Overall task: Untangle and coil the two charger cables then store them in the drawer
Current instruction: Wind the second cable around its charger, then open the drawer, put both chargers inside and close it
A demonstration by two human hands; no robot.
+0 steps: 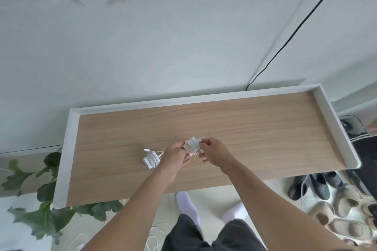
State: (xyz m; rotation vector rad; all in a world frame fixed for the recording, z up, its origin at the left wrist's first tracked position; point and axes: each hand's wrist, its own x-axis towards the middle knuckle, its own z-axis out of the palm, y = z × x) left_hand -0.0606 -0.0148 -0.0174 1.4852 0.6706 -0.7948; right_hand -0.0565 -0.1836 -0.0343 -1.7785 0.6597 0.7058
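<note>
Head view: both hands meet over the middle of the wooden desk top (244, 128), a little toward its near edge. Left hand (175, 156) and right hand (214, 151) both grip the same white charger bundle (192, 146), cable wound around its adapter, held just above the surface. Left fingers close on its left side, right fingertips (202, 144) pinch its right side near a short loose cable end sticking up. Second coiled charger (151, 160) lies flat on the top just left of the left hand, white, wound tight, connector tip (146, 150) poking out toward the far edge. Rest of the surface is bare wood, white raised rim (330, 108) on far, left and right edges. Black cord (295, 28) runs down the wall behind the far edge. Drawer not visible.
</note>
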